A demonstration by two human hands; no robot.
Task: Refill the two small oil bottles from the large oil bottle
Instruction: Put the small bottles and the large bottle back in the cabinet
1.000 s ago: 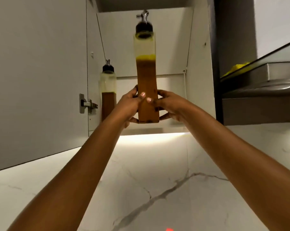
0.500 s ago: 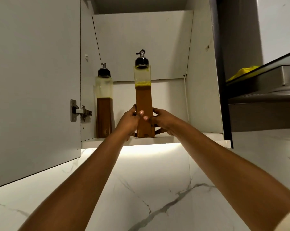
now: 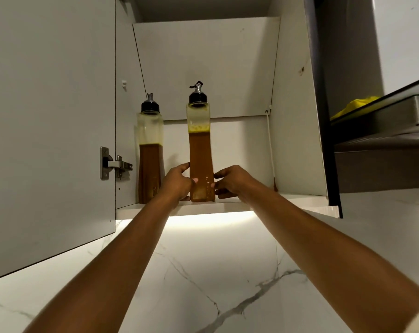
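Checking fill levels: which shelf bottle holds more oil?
The right bottle, held between the left hand and right hand; its oil reaches higher than in the left bottle.

Bottles: 2, the left bottle [image 3: 149, 152] and the right bottle [image 3: 200, 145]. Bottles held: 1, the right bottle.
Black caps [image 3: 150, 107]: 2, one per bottle.
Metal spouts [image 3: 198, 86]: 2, one per cap.
Grips: 2, the left grip [image 3: 177, 182] and the right grip [image 3: 232, 180].
Cabinet [image 3: 295, 116]: 1. Open door [image 3: 49, 116]: 1. Metal hinge [image 3: 116, 163]: 1. Shelf [image 3: 288, 200]: 1.
White cable [image 3: 271, 150]: 1.
Range hood [image 3: 384, 140]: 1.
Yellow item [image 3: 355, 105] on the hood: 1, kind unclear.
Marble wall [image 3: 203, 272]: 1.
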